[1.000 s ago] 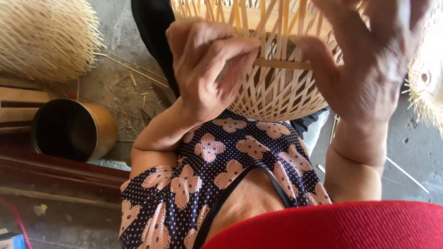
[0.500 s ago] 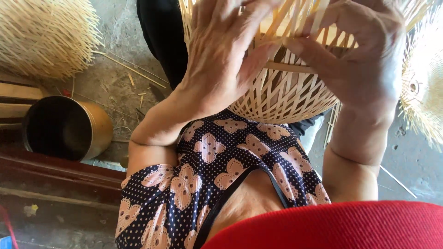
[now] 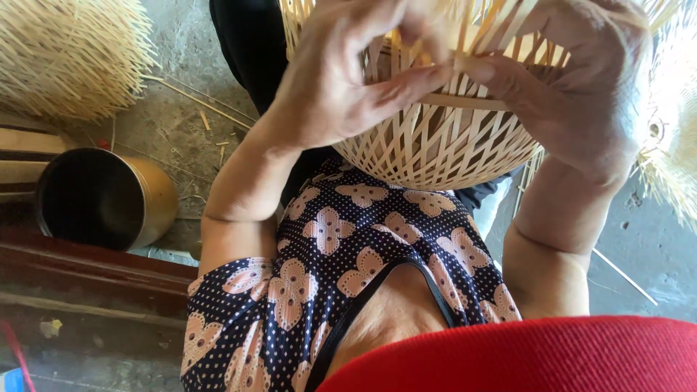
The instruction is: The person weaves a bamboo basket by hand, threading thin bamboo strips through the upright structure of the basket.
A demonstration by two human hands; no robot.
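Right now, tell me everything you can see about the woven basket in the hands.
The basket is a rounded bowl shape woven from pale, flat bamboo-like strips in an open crisscross lattice, with one strip running horizontally around it. Loose strip ends stick up at the top, so it looks unfinished. It is held over the lap, rounded side toward the camera. The left hand and right hand both pinch strips near its upper part.

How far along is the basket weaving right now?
Done: the rounded lower part of the basket is tightly woven. In hand: the left hand and right hand pinch a horizontal strip between the upright strips. Left: above that strip the uprights look loose and unwoven; how much remains is cut off at the picture's top.
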